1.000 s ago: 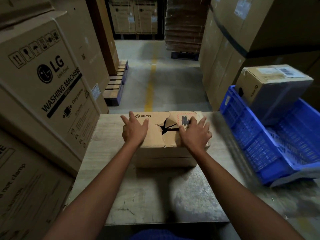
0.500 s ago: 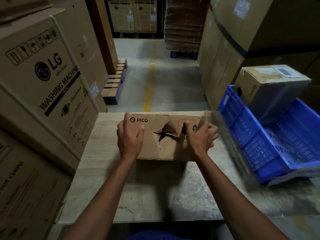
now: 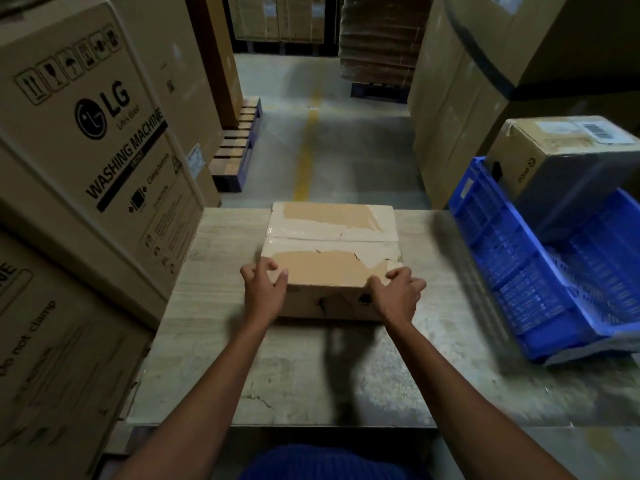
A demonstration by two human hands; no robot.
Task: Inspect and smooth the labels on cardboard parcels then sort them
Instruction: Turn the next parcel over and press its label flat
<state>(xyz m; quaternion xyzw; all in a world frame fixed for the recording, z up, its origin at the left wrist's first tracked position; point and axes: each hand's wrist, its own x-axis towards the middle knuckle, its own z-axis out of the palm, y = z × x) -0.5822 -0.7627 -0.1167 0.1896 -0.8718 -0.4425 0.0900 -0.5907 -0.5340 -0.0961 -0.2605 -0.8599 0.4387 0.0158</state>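
Note:
A flat cardboard parcel [image 3: 329,244] lies on the table [image 3: 311,368] in front of me. Its upper face carries a torn white label and clear tape [image 3: 301,232]. The torn, printed side faces me. My left hand [image 3: 263,285] grips the near left corner, fingers curled over the edge. My right hand [image 3: 396,292] grips the near right corner the same way. A second cardboard parcel [image 3: 561,164] with a barcode label [image 3: 597,129] rests tilted in the blue plastic crate [image 3: 519,271] at the right.
Big washing-machine cartons [image 3: 86,140] stand close on the left of the table. Tall stacked cartons [image 3: 460,98] line the right. An aisle with a yellow floor line [image 3: 306,161] and wooden pallets [image 3: 237,147] runs ahead.
The parcel has been tipped over toward me: the PICO face with the tear now faces me and the taped, labelled face is up. Both hands moved to its near corners.

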